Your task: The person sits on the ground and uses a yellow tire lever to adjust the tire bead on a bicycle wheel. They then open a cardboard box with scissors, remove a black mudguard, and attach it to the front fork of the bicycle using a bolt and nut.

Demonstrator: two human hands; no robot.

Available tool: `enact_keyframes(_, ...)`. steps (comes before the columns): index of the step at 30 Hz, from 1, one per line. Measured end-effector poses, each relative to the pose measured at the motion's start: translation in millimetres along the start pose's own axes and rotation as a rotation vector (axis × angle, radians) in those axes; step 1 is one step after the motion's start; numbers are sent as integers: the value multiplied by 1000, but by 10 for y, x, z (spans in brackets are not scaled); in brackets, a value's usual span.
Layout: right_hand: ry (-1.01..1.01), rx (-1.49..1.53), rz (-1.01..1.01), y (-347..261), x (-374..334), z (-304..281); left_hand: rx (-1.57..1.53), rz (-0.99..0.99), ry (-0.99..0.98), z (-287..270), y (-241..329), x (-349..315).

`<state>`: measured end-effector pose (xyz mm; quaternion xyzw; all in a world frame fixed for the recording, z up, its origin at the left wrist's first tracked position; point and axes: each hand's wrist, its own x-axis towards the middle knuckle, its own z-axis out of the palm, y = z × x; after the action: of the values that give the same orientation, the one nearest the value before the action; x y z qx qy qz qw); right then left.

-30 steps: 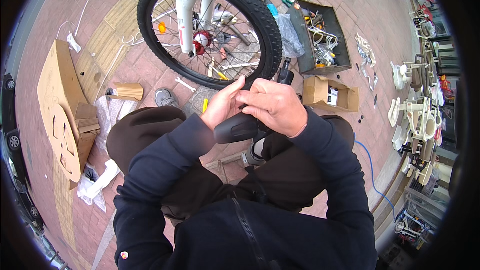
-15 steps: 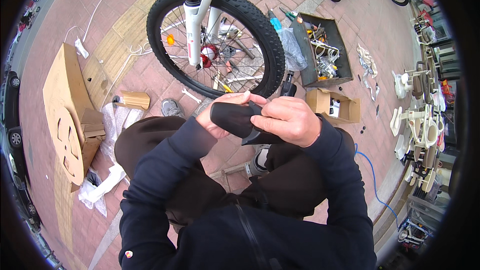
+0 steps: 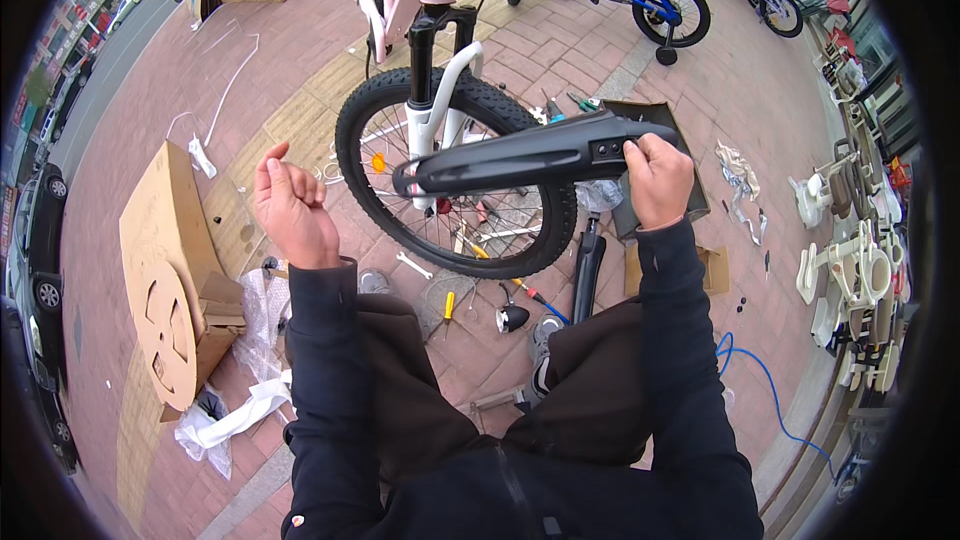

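In my right hand (image 3: 660, 180) is a long black bicycle mudguard (image 3: 500, 162), gripped at its bracket end near two round holes. It lies nearly level across the front wheel (image 3: 358, 165) of a pink and white bicycle, hiding part of the spokes and hub. Its far tip overlaps the white fork leg (image 3: 425, 125) in the picture; whether they touch I cannot tell. My left hand (image 3: 295, 205) is raised to the left of the wheel, fingers loosely curled and apart, with nothing visible in it. A second black mudguard (image 3: 588, 270) lies on the bricks by my right foot.
A yellow screwdriver (image 3: 449, 312), a wrench (image 3: 414, 265) and a black headlight (image 3: 512, 318) lie between my feet. Behind the mudguard is a metal toolbox (image 3: 665, 120). Cardboard (image 3: 160, 240) and bubble wrap (image 3: 262, 320) are at left, a blue hose (image 3: 770, 390) at right.
My hands have parted; the left let go of the mudguard and moved left. The right has swung the mudguard up and forward, across the wheel. The view has tilted up.
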<state>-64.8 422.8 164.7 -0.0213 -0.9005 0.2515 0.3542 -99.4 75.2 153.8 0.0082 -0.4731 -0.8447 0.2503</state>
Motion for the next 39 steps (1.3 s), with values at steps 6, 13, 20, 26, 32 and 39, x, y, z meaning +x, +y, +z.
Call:
enact_keyframes(6, -6, 371, 298, -203, 127, 340, -135, -640, -265, 190, -355, -368)
enact_keyframes(13, -285, 460, 415, -982, -5, 851, -291, -508, -204, 363, -427, -342)
enact_keyframes(20, -392, 800, 344, -1173, -73, 1054, -274, -285, -39, 211, -492, 5)
enact_keyframes(26, -386, 1411, 700, -470, 237, 931, -181, 22, 82, -55, -296, 1261)
enact_keyframes(32, -240, 1483, 868, -27, 236, 979, -269, -337, 39, 251, -1039, 1767)
enact_keyframes(39, -226, 1412, 825, 33, 225, 949, -346, -765, -41, 425, -1352, 1562)
